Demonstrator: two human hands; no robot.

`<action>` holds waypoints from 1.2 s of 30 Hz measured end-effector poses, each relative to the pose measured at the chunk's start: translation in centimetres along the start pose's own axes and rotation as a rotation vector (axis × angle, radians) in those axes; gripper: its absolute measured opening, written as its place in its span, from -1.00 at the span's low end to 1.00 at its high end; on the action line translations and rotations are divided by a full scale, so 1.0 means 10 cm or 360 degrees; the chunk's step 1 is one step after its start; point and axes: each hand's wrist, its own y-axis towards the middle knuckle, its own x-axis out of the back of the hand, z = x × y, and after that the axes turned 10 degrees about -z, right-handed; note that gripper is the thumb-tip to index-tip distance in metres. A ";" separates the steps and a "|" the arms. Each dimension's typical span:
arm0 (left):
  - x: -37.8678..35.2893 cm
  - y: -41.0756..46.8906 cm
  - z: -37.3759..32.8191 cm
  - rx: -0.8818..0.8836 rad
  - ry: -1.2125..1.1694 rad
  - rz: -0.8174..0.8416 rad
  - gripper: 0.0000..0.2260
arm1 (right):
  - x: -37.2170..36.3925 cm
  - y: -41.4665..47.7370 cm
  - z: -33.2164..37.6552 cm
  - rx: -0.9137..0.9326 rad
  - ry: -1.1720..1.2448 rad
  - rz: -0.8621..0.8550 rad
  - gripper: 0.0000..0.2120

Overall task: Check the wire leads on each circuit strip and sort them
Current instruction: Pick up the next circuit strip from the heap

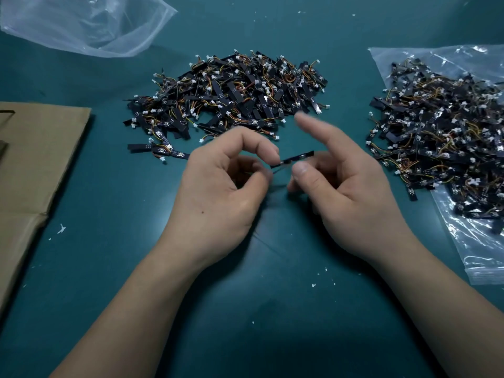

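While the left hand [218, 186] is pinching one end of a slim black circuit strip [293, 160], the right hand [351, 192] is gripping it too, forefinger lifted. Beyond, a heap of wired black strips [226, 96] is lying on the teal table [245, 309], a second heap [441, 132] on a clear plastic bag [474, 255] right.

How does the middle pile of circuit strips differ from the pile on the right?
The middle pile lies straight on the teal table; the right pile lies on a clear plastic bag. The middle pile shows whole in the frame; the right pile runs off the right edge. Both are loose heaps of black strips with orange and yellow wires and white connectors.
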 end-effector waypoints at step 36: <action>-0.01 0.00 -0.02 0.0056 0.0193 0.0024 -0.91 | 0.00 0.01 0.08 -0.0044 -0.0056 -0.0049 -0.77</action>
